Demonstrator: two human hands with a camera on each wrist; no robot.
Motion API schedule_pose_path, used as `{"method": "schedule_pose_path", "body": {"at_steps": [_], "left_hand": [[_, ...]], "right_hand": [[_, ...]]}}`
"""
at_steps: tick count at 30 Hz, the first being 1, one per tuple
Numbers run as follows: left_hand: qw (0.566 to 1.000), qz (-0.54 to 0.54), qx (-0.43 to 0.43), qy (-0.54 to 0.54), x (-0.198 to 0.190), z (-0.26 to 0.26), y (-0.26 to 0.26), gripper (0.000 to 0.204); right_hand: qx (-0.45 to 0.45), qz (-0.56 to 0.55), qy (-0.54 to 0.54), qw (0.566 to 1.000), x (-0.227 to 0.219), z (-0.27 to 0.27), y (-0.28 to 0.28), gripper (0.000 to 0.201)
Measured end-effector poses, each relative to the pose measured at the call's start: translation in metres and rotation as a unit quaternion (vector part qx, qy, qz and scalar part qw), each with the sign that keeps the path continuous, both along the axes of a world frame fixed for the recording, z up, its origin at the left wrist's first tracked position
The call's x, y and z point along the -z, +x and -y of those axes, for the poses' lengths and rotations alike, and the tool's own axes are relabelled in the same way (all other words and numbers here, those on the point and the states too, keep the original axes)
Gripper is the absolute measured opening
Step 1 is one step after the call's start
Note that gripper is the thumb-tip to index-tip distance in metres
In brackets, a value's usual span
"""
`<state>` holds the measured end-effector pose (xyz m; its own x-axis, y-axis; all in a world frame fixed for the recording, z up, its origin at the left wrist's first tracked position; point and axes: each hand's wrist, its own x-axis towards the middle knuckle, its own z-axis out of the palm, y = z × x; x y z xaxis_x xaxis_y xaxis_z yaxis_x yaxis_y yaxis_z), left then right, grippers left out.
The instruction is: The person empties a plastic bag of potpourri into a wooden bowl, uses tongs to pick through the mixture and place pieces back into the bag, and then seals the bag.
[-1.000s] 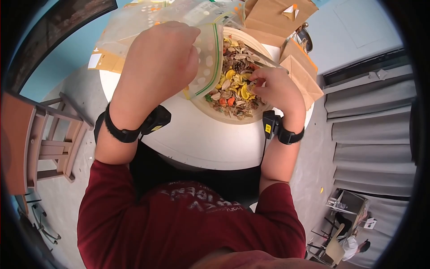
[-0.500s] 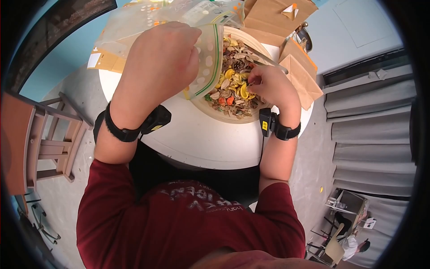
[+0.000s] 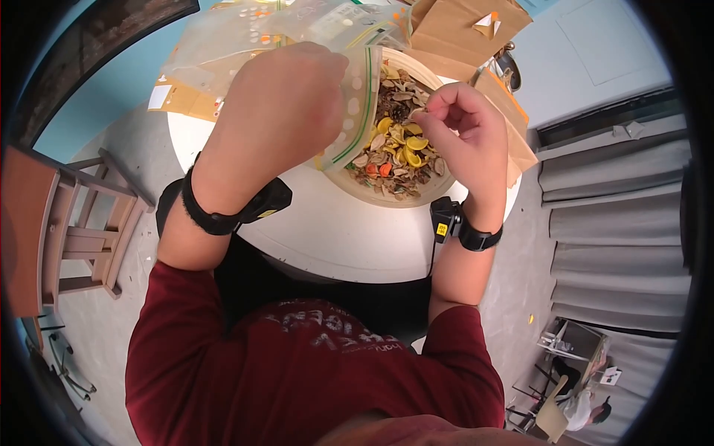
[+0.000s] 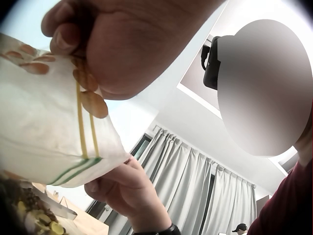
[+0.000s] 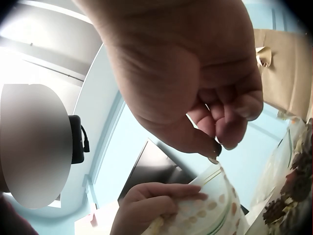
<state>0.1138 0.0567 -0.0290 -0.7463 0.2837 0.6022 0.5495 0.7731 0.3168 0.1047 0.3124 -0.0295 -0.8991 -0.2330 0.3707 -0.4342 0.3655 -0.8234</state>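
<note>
My left hand [image 3: 290, 111] grips a clear zip bag [image 3: 361, 111] with printed dots and a green seal line, holding it tilted beside a round bowl [image 3: 357, 190]. Dried potpourri [image 3: 401, 149] fills the bowl: yellow slices, orange bits, brown petals and a pine cone. Over the bowl's right side, thumb and fingertips of my right hand [image 3: 476, 137] pinch together on a small dried piece [image 5: 214, 157], mostly hidden by the fingers. The left wrist view shows the bag [image 4: 44, 117] hanging from the left fist, its opening beside the potpourri.
Brown paper bags [image 3: 454, 37] stand at the back right of the white table [image 3: 320, 230], near a metal blade-like tool [image 4: 54, 203]. More clear zip bags [image 3: 223, 59] lie at the back left. A wooden chair [image 3: 89, 230] stands left; another person [image 3: 580, 409] sits far right.
My right hand has lifted from the potpourri and turned, its palm side now more visible. My left hand and the zip bag have shifted slightly right in view.
</note>
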Motion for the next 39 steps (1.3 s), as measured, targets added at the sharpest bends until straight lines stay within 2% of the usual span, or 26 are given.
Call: {"method": "schedule_pose_path", "body": {"at_steps": [7,10,13,16,19,22,25,28,31,34,37,39], "left_hand": [[1.000,0.006,0.002,-0.013,0.000,-0.002,0.001,0.027],[1.000,0.006,0.003,-0.015,-0.001,-0.003,0.002,0.027],[1.000,0.007,0.002,-0.015,0.000,-0.002,0.001,0.027],[1.000,0.000,-0.005,-0.015,-0.001,0.001,0.001,0.027],[1.000,-0.019,-0.014,-0.002,-0.004,0.006,0.000,0.027],[0.999,-0.042,-0.015,0.021,-0.007,0.012,0.000,0.028],[0.997,-0.062,-0.026,0.029,-0.008,0.017,-0.003,0.028],[0.997,-0.062,-0.031,0.028,-0.009,0.020,-0.004,0.028],[0.997,-0.061,-0.029,0.024,-0.010,0.020,-0.004,0.028],[0.998,-0.047,-0.020,0.035,-0.008,0.019,-0.003,0.028],[0.998,-0.046,-0.012,0.032,-0.008,0.015,-0.002,0.028],[0.999,-0.043,-0.013,0.019,-0.007,0.012,-0.001,0.027]], "right_hand": [[-0.058,-0.085,-0.020,0.995,0.003,0.024,0.014,0.018],[-0.070,-0.069,0.002,0.995,0.011,0.027,0.014,0.019],[-0.065,-0.126,0.109,0.984,0.007,0.040,0.016,0.024],[-0.011,-0.177,0.130,0.976,0.004,0.042,0.013,0.025],[0.017,-0.160,0.160,0.974,0.008,0.019,0.003,0.026],[-0.021,-0.036,0.278,0.960,0.006,0.007,0.004,0.024],[-0.061,-0.041,0.299,0.952,0.021,0.012,-0.004,0.025],[-0.058,-0.074,0.342,0.935,0.038,0.011,-0.012,0.019],[-0.048,-0.024,0.365,0.929,0.042,0.011,-0.017,0.015],[-0.027,0.030,0.358,0.933,0.035,0.014,-0.016,0.009],[-0.005,0.078,0.287,0.955,0.024,0.016,-0.013,0.009],[0.031,0.054,0.209,0.976,0.014,0.014,-0.010,0.010]]}}
